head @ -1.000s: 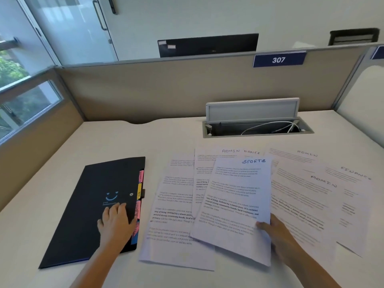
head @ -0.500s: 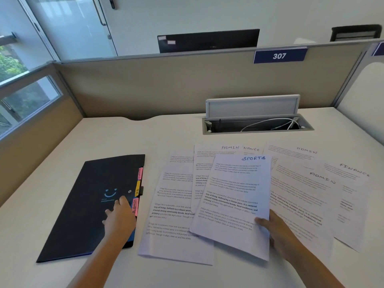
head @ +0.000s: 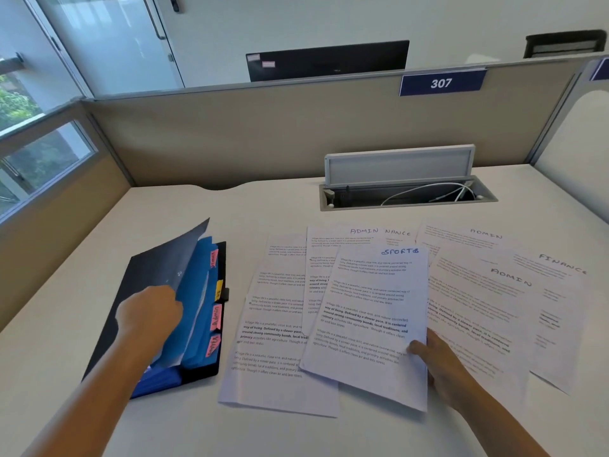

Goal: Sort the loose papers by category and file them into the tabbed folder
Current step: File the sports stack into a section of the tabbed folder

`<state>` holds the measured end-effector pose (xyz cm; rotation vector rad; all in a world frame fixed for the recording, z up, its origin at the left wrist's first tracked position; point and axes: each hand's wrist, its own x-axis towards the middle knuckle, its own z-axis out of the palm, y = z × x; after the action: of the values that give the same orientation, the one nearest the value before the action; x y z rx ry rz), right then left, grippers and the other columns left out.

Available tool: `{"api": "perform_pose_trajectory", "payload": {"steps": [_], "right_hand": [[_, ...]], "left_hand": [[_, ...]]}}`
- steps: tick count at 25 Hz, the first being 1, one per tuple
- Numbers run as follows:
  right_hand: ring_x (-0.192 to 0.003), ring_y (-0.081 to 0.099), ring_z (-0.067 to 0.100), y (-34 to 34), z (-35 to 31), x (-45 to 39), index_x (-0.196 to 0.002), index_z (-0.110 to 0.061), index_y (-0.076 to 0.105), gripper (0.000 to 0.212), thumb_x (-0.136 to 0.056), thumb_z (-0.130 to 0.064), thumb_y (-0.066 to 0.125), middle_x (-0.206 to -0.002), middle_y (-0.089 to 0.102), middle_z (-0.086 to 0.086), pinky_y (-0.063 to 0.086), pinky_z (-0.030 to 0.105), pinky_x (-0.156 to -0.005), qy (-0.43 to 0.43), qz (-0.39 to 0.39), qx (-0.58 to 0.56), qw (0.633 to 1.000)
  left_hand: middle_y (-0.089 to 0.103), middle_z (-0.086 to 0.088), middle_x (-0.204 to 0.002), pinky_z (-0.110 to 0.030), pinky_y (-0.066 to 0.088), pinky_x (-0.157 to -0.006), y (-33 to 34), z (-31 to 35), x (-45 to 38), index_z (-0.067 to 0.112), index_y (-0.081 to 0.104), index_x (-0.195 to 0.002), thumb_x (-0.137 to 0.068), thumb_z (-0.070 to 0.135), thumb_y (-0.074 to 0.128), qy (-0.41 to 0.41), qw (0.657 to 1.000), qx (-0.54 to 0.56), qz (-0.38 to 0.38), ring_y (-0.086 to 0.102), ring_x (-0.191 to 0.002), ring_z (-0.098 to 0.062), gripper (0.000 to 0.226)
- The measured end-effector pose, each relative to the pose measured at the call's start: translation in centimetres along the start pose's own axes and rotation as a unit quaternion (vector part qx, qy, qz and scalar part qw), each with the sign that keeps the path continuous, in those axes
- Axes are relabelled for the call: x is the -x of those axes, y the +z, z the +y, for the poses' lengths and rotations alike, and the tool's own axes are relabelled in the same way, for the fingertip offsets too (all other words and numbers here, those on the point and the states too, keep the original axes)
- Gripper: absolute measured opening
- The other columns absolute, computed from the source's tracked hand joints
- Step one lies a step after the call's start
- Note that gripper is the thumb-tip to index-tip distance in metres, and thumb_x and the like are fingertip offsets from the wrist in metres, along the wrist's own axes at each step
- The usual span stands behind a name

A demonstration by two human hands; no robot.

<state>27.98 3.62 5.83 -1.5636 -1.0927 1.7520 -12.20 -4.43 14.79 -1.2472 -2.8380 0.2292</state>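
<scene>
A black tabbed folder lies at the left of the desk, its cover lifted at the right edge. My left hand grips that cover edge, baring blue dividers with pink and yellow tabs. My right hand pinches the lower right corner of the sheet marked SPORTS, which lies on top of the spread. Loose papers marked ADMIN and FINANCE lie fanned out to the right, overlapping.
An open cable hatch with white wires sits in the desk behind the papers. Beige partition walls close the desk at the back and left. Bare desk shows in front of the papers and behind the folder.
My left hand went from resting flat on the closed folder to gripping its cover and lifting it open, showing the blue dividers. My right hand stays on the SPORTS sheet.
</scene>
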Motion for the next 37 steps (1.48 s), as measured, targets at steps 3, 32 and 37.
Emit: {"api": "perform_pose_trajectory", "payload": {"steps": [3, 32, 37], "right_hand": [[-0.094, 0.06, 0.026, 0.0, -0.3, 0.0, -0.112, -0.024, 0.049, 0.034, -0.087, -0.001, 0.046, -0.112, 0.061, 0.003, 0.051, 0.043, -0.075, 0.022, 0.011, -0.004, 1.0], [-0.098, 0.056, 0.026, 1.4, -6.8, 5.4, -0.114, -0.029, 0.051, 0.04, -0.088, 0.001, 0.043, -0.113, 0.06, -0.001, 0.045, 0.045, -0.088, -0.142, 0.145, -0.074, 0.976], [-0.094, 0.055, 0.023, 1.8, -7.1, 5.8, -0.119, -0.026, 0.048, 0.039, -0.09, -0.001, 0.043, -0.112, 0.057, -0.002, 0.044, 0.04, -0.082, -0.139, 0.146, -0.059, 0.978]], "left_hand": [[0.051, -0.012, -0.071, -0.03, 0.04, -0.061, -1.2, -0.6, -0.2, -0.001, 0.059, -0.081, -0.089, 0.011, 0.042, -0.039, 0.993, 0.097, 0.048, 0.051, -0.068, -0.03, 0.022], [0.045, -0.009, -0.052, -0.025, 0.027, -0.044, -5.5, 7.3, 1.9, 0.004, 0.038, -0.051, -0.084, 0.009, 0.041, 0.083, 0.957, 0.254, 0.111, 0.038, -0.045, -0.021, 0.034], [0.049, -0.009, -0.053, -0.025, 0.028, -0.044, -5.4, 8.1, 2.0, 0.008, 0.039, -0.051, -0.087, 0.012, 0.041, 0.09, 0.954, 0.267, 0.104, 0.044, -0.048, -0.022, 0.036]]}}
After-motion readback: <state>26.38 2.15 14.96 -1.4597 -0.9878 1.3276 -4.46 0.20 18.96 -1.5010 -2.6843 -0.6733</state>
